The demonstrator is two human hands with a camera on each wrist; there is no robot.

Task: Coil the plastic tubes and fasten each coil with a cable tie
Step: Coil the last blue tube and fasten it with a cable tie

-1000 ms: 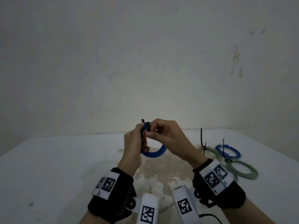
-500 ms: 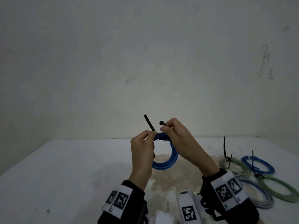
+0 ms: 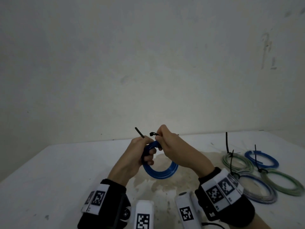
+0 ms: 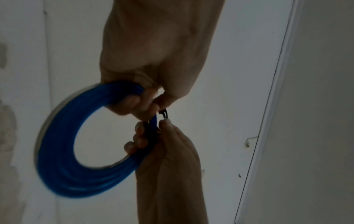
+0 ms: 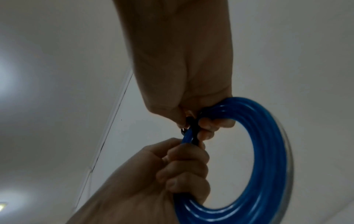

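A coil of blue plastic tube (image 3: 160,172) hangs in the air above the white table (image 3: 49,171), held at its top by both hands. My left hand (image 3: 148,151) has its fingers curled round the coil (image 5: 268,151). A black cable tie (image 3: 139,132) wraps the coil between the hands, and its tail sticks up past my left thumb. My right hand (image 3: 158,139) pinches the tie's head end (image 4: 164,114) against the coil (image 4: 55,166). The wrist views show the black band (image 5: 193,130) squeezed between the fingers of both hands.
Several tied coils lie at the right of the table: a green one (image 3: 237,161), a blue one (image 3: 262,159), a pale blue one (image 3: 257,189) and another green one (image 3: 283,184), their black tie tails sticking up. A stained patch (image 3: 165,187) lies below the hands. A bare wall stands behind.
A second ago both hands were bunched over the tie on top of the coil. The tie's tail now pokes out up and left of my left hand, and the coil hangs lower.
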